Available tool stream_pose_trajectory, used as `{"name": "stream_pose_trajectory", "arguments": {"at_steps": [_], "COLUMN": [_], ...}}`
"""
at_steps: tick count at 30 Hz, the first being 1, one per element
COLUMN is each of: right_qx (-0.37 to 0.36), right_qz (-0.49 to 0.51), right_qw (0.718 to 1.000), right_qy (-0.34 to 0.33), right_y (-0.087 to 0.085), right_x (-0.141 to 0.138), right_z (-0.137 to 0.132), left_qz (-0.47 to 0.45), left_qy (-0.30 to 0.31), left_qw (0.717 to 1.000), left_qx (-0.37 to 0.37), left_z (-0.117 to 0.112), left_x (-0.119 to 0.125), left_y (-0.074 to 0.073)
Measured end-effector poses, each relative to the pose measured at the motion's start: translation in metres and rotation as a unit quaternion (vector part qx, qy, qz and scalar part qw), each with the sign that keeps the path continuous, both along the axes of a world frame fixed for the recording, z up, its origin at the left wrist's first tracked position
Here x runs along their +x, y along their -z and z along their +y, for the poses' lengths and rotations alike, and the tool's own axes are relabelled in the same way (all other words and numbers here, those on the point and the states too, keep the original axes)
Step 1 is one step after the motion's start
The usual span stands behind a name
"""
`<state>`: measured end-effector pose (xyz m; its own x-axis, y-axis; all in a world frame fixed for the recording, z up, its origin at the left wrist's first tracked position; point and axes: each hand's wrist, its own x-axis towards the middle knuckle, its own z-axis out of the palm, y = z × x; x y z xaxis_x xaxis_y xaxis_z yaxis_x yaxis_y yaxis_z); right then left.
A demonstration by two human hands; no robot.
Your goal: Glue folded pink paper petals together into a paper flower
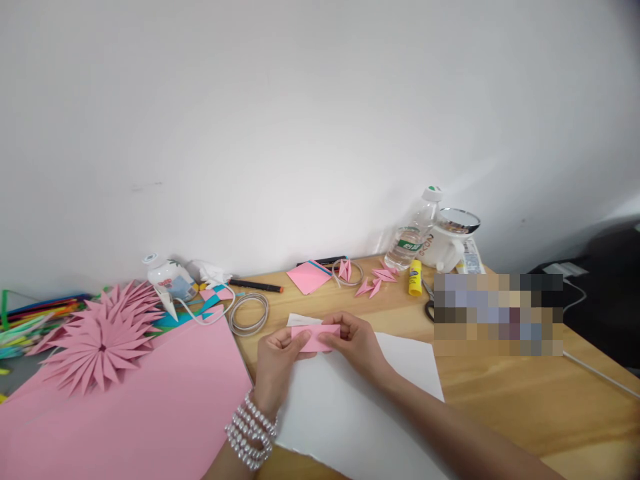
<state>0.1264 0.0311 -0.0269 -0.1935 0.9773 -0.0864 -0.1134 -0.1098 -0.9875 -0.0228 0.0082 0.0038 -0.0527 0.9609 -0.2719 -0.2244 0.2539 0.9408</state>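
A small folded piece of pink paper [315, 331] is held up between both hands, over the top edge of a white sheet [360, 407]. My left hand [281, 350], with several strands of pearl beads at the wrist, pinches its left end, thumb on the front. At the right end my right hand [353, 340] grips it the same way, thumb on the near face. Most fingertips are hidden behind the paper. Beyond the hands lie a stack of pink square paper [309, 276] and several small folded pink paper pieces [384, 275].
Left are large pink sheets [165, 407], pink pleated paper flowers [103, 347], a white bottle [170, 277] and a coiled cable [249, 315]. At right stand a yellow glue stick [415, 279], water bottle [410, 233] and white mug [443, 247], near partly hidden scissors [430, 310] and a blurred patch.
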Motion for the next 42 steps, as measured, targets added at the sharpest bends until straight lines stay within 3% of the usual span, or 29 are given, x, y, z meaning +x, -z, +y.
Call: {"name": "stream_pose_trajectory", "arguments": {"at_steps": [17,23,34,42], "right_qx": [-0.015,0.022,0.029,0.002], "right_qz": [0.052,-0.004,-0.027,0.036], "right_qw": [0.999,1.000,0.999,0.999], "right_qy": [0.009,0.019,-0.018,0.002], "right_y": [0.000,0.004,0.000,-0.009], "right_x": [0.000,0.002,0.002,0.002], "right_z": [0.000,0.001,0.000,0.003], "left_qz": [-0.024,0.065,0.151,0.078], "left_qy": [-0.010,-0.006,0.084,0.075], "left_qw": [1.000,0.998,0.985,0.994], "left_qx": [-0.006,0.008,0.023,-0.007], "left_z": [0.000,0.001,0.001,0.000], "left_x": [0.000,0.000,-0.005,-0.008], "left_y": [0.004,0.003,-0.002,-0.002]}}
